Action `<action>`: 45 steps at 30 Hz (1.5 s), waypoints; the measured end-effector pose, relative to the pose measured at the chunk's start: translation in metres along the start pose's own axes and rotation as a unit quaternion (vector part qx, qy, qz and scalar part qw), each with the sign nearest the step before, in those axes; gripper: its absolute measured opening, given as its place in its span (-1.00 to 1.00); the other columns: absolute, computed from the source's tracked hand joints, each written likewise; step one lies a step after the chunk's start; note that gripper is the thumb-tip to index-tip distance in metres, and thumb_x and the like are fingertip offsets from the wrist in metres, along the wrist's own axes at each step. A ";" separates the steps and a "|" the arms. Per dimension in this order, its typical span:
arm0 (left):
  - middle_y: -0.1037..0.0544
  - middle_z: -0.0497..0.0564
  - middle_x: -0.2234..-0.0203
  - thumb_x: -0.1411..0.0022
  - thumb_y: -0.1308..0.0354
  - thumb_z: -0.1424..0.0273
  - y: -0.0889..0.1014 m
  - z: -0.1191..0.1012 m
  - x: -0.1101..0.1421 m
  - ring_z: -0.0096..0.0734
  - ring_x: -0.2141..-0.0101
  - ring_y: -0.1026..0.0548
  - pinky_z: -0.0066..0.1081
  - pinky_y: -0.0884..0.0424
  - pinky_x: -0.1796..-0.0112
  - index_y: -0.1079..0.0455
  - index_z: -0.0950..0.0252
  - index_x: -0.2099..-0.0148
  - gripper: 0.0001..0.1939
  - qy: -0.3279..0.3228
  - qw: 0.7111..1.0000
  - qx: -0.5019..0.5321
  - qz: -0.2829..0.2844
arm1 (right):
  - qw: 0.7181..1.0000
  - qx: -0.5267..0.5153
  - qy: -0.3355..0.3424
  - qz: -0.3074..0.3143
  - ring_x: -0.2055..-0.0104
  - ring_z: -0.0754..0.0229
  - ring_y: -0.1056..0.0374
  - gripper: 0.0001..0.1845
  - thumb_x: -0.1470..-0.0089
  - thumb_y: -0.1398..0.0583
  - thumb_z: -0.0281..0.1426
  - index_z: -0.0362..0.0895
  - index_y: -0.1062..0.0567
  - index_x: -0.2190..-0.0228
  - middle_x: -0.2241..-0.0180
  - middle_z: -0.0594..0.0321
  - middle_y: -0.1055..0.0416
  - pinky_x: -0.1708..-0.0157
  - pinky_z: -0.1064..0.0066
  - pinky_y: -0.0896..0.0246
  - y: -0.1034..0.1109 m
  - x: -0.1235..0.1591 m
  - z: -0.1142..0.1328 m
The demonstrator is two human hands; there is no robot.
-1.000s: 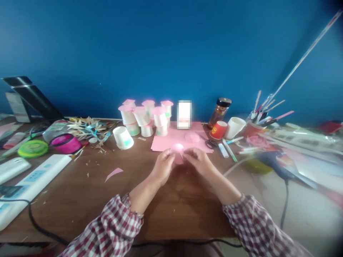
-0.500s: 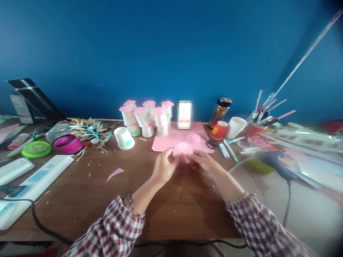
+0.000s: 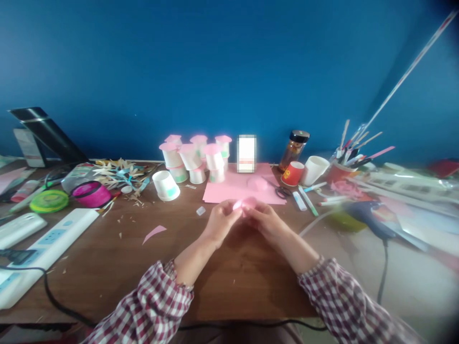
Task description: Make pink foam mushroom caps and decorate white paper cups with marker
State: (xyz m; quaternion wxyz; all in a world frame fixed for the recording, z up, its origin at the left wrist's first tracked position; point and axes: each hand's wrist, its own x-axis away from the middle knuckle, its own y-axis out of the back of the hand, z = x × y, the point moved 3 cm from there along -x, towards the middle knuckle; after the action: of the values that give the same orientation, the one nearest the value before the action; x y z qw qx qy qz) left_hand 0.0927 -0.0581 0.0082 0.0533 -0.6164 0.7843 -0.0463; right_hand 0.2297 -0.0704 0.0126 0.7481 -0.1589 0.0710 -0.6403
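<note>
Between my two hands is a small curved piece of pink paper (image 3: 247, 202), held over the near edge of the pink sheets. My left hand (image 3: 223, 220) pinches its left side, and my right hand (image 3: 267, 220) has fingers closed on its right side. Fingers hide part of the paper. Just beyond lies another round pink paper piece (image 3: 257, 183) on the flat pink sheets (image 3: 229, 188). Black-handled scissors (image 3: 282, 192) rest at the sheets' right edge. A small clear scrap (image 3: 201, 210) lies left of my left hand.
Stacked white paper cups (image 3: 190, 155) with pink tops stand at the back, with a tilted white cup (image 3: 166, 185) before them. Rightward are a red cup (image 3: 293, 173), a jar (image 3: 294, 150) and a blurred glue gun (image 3: 369, 217). A power strip (image 3: 50, 243) lies left.
The paper now looks narrower and more folded or curled between my fingers. My right hand has shifted left, closer to my left hand. The clear scrap now shows beside my left hand.
</note>
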 end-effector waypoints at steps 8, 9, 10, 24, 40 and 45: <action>-0.53 0.03 0.45 -0.06 -0.20 0.18 0.000 0.000 -0.001 -0.42 0.41 -0.46 -0.46 -0.39 0.41 -0.46 0.35 0.32 -0.70 0.044 0.998 0.042 -0.018 | 1.000 -0.009 -0.007 -0.024 0.56 0.35 -0.23 -0.69 0.17 -0.35 -0.21 -0.17 -0.45 0.46 0.59 0.36 -0.34 0.53 0.48 -0.13 0.007 -0.003 -0.006; -0.53 0.02 0.46 -0.06 -0.20 0.18 0.001 -0.001 -0.001 -0.43 0.42 -0.45 -0.48 -0.38 0.43 -0.46 0.36 0.33 -0.70 0.045 0.998 0.043 -0.022 | 0.999 -0.013 -0.005 -0.030 0.57 0.36 -0.22 -0.69 0.17 -0.35 -0.21 -0.17 -0.45 0.48 0.61 0.38 -0.32 0.55 0.50 -0.12 0.007 -0.004 -0.006; -0.52 0.02 0.48 -0.05 -0.21 0.19 0.002 -0.001 -0.001 -0.45 0.44 -0.44 -0.49 -0.36 0.45 -0.46 0.36 0.35 -0.70 0.047 0.998 0.047 -0.024 | 0.999 -0.018 -0.004 -0.036 0.58 0.37 -0.21 -0.69 0.17 -0.35 -0.21 -0.17 -0.44 0.49 0.62 0.39 -0.31 0.57 0.52 -0.11 0.008 -0.004 -0.005; -0.57 0.02 0.41 0.02 -0.26 0.37 0.001 -0.005 -0.002 -0.44 0.42 -0.46 -0.50 -0.29 0.43 -0.48 0.33 0.28 -0.79 0.039 0.998 0.035 0.031 | 0.989 -0.123 -0.073 -0.032 0.60 0.43 -0.20 -0.77 0.16 -0.36 -0.33 -0.16 -0.44 0.49 0.60 0.39 -0.32 0.62 0.60 -0.14 0.008 -0.001 -0.003; -0.50 -0.04 0.55 -0.01 -0.21 0.37 0.010 -0.011 -0.002 -0.44 0.50 -0.40 -0.49 -0.27 0.43 -0.46 0.31 0.43 -0.89 -0.147 0.966 -0.197 -0.076 | 0.996 -0.074 -0.056 -0.011 0.58 0.40 -0.19 -0.77 0.13 -0.34 -0.27 -0.15 -0.44 0.51 0.60 0.39 -0.28 0.62 0.56 -0.10 0.009 0.001 -0.001; -0.51 -0.03 0.54 0.01 -0.25 0.30 0.006 0.000 -0.003 -0.43 0.47 -0.41 -0.47 -0.30 0.41 -0.47 0.34 0.40 -0.82 -0.050 0.993 -0.097 -0.049 | 0.999 -0.050 -0.015 0.003 0.49 0.37 -0.26 -0.75 0.14 -0.34 -0.25 -0.14 -0.44 0.52 0.54 0.37 -0.36 0.45 0.52 -0.19 0.004 0.001 -0.001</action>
State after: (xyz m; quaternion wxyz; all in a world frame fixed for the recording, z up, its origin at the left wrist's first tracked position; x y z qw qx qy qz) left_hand 0.0874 -0.0534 0.0073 0.0299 -0.6579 0.7503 0.0582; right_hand 0.2334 -0.0708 0.0107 0.7419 -0.2059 0.0921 -0.6314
